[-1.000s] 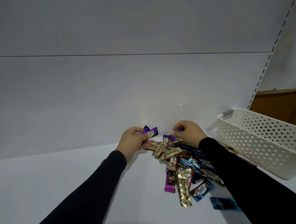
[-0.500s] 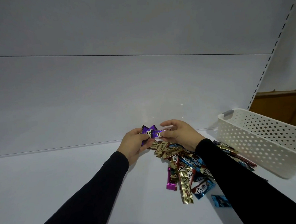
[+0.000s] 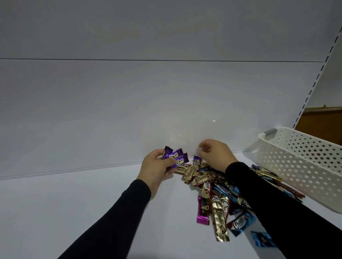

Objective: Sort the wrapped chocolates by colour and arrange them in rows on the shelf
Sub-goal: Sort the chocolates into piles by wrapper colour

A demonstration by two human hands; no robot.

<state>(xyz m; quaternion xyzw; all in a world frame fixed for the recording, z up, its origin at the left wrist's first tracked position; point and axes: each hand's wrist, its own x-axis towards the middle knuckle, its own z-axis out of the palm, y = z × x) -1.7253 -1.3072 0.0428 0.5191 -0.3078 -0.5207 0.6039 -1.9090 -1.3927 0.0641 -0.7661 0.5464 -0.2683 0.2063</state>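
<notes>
My left hand (image 3: 155, 169) grips a small fan of purple wrapped chocolates (image 3: 176, 157) just above the white shelf (image 3: 72, 206), near its back wall. My right hand (image 3: 217, 154) hovers to the right of them with fingers loosely curled and nothing in it, over another purple chocolate (image 3: 196, 159) at the top of the pile. The pile of mixed chocolates (image 3: 213, 190) in gold, blue, red and magenta wrappers lies on the shelf under my right forearm, which hides part of it.
A white perforated plastic basket (image 3: 303, 169) lies at the right on the shelf, touching the pile's right side. A slotted shelf upright (image 3: 317, 77) runs up the right. One blue chocolate (image 3: 263, 240) lies apart at the front.
My right hand passed a purple chocolate into my left hand's bunch, let go and moved back right over the pile. My left hand now holds more purple chocolates.
</notes>
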